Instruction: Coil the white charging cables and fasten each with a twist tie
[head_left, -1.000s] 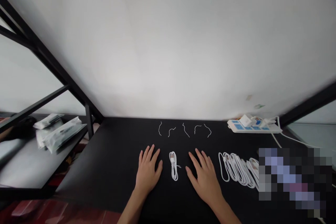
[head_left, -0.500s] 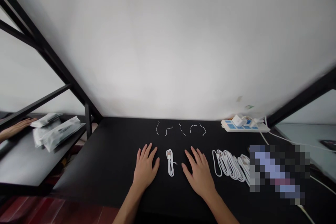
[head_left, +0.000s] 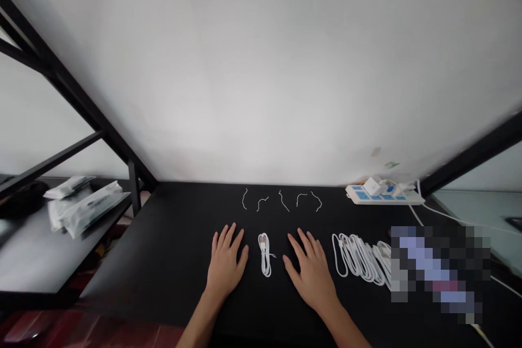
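Observation:
My left hand (head_left: pixel 225 263) lies flat on the black table (head_left: pixel 171 261), fingers spread, with nothing in it. My right hand (head_left: pixel 312 272) rests the same way farther right, also holding nothing. Between the two hands lies a coiled white charging cable (head_left: pixel 265 254), bound around its middle by a thin tie whose ends stick out to the right. Neither hand touches it. Beyond the hands, several thin white twist ties (head_left: pixel 284 200) are laid out in a row. A row of coiled white cables (head_left: pixel 361 259) lies to the right of my right hand; its far end is covered by a pixelated patch.
A white power strip (head_left: pixel 383 196) with plugged-in chargers sits against the wall at the back right, its cords running rightward. Plastic-wrapped packages (head_left: pixel 87 204) lie on another table at the left. Black metal frame bars (head_left: pixel 134 187) rise at both sides.
The other person's hand at the far left has gone out of view. My view has shifted slightly. Both my hands stay flat in place, and the cable between them has not moved.

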A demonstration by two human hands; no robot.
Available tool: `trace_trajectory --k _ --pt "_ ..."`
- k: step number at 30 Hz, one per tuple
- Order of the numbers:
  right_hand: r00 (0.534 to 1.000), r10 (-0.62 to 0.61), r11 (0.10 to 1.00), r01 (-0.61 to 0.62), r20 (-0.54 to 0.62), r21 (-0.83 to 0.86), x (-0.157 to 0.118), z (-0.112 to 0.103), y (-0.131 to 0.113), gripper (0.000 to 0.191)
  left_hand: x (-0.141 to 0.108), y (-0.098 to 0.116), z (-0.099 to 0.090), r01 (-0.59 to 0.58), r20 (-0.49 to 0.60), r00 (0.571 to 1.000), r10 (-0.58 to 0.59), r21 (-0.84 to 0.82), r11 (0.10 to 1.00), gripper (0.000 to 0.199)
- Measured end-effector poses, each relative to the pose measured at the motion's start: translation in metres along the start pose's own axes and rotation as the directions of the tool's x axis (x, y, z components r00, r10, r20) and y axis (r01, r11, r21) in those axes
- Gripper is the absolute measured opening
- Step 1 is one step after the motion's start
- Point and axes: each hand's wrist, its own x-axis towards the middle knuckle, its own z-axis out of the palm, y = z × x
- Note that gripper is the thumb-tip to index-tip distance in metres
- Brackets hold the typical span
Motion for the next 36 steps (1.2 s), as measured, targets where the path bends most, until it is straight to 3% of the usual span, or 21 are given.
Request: trace_trajectory --k 4,7,11,16,25,30,33,36 --pt "1.0 0.002 1.0 -0.002 0.001 0.001 0.001 0.001 0.0 0.054 0.005 0.023 -0.006 0.076 -0.018 0.997 -0.077 -0.056 0.996 0.037" --pt "1.0 0.001 1.0 -0.001 -0.001 0.013 0.001 0.001 0.0 0.055 0.011 0.053 -0.006 0.134 -0.024 0.99 -0.138 -0.12 0.984 0.047" --pt "1.0 -0.005 1.0 0.005 0.005 0.021 0.0 0.0 0.001 0.054 0.015 0.08 0.005 0.151 0.062 0.988 -0.141 -0.212 0.965 0.053" --pt "1.0 0.005 1.0 -0.006 0.022 0.015 0.0 -0.002 0.0 0.054 0.014 0.078 0.013 0.145 0.13 0.985 -0.11 -0.305 0.941 0.045" --pt "0.999 0.021 0.998 -0.023 0.035 0.06 0.001 -0.007 0.001 0.053 0.015 0.058 0.006 0.097 0.076 0.994 -0.073 -0.385 0.918 0.048" --pt "0.998 0.054 0.979 -0.055 0.009 0.194 0.006 -0.02 -0.005 0.041 0.022 0.072 0.003 0.236 0.184 0.971 -0.156 -0.602 0.763 0.049" --pt "0.995 0.098 0.949 -0.094 0.004 0.3 0.01 -0.026 -0.012 0.035 0.027 0.088 0.004 0.302 0.275 0.951 -0.141 -0.729 0.615 0.044" --pt "0.993 0.117 0.91 -0.109 0.003 0.4 0.013 -0.029 -0.017 0.029 0.03 0.097 0.003 0.312 0.298 0.947 -0.117 -0.776 0.548 0.041"
